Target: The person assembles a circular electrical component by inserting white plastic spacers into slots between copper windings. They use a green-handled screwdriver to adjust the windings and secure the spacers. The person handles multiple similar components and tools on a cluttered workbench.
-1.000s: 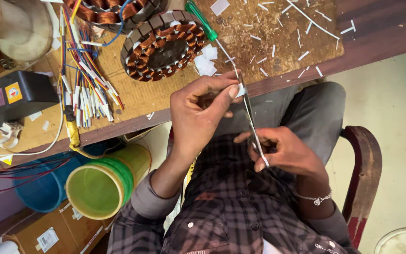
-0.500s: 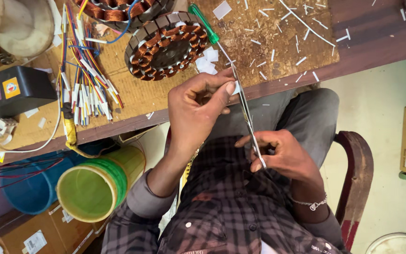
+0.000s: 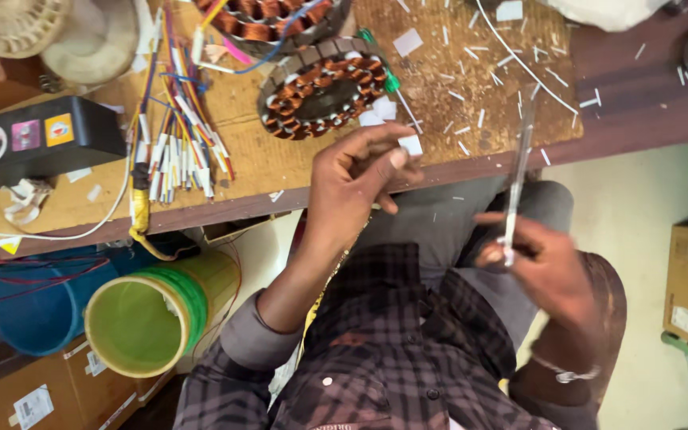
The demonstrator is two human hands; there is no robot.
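My left hand (image 3: 356, 179) is raised at the table's front edge and pinches a small white piece (image 3: 412, 145) between thumb and fingertips. To its right, over my lap, my right hand (image 3: 539, 267) is closed on a long thin pale strip (image 3: 517, 171) that points up toward the table; both are blurred by motion. Just behind my left hand a round motor stator with copper windings (image 3: 324, 89) lies on the brown board (image 3: 280, 163). A green-handled screwdriver (image 3: 382, 68) lies against it.
A bundle of coloured wires (image 3: 173, 135) and a black box (image 3: 33, 143) sit at the left of the table. Short white cut bits (image 3: 479, 87) litter the board. A green bucket (image 3: 137, 318), a blue bucket (image 3: 29, 310) and cardboard boxes (image 3: 25, 394) stand below.
My hands have drawn apart. The right hand swung right with the strip, which no longer reaches the left hand. The left hand now holds only a small white piece.
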